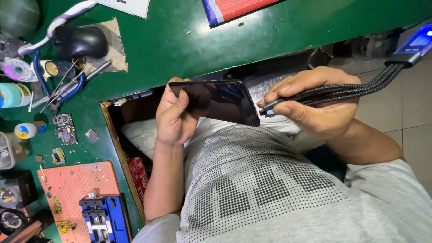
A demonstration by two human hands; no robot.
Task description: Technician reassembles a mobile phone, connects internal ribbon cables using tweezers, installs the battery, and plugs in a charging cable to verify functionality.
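Green tabletop (pixel 189 40) littered with tools; above my lap, my left hand (pixel 173 119) clamps the dark phone (pixel 216 101), right hand (pixel 315 105) pinching the braided cable (pixel 342 92), plug at the phone's end. Plugging in, I judge; next needs straight alignment.

On your green workbench top (pixel 180 40): a black computer mouse (pixel 80 41) on a tan pad, blue-handled pliers (pixel 67 87) just below it, a bare circuit board (pixel 65 129), an orange work mat (pixel 81 189), and a blue metal phone clamp (pixel 103 219) on the mat's lower edge.

Green bench (pixel 189 40) – tile floor (pixel 414 103) (pale).
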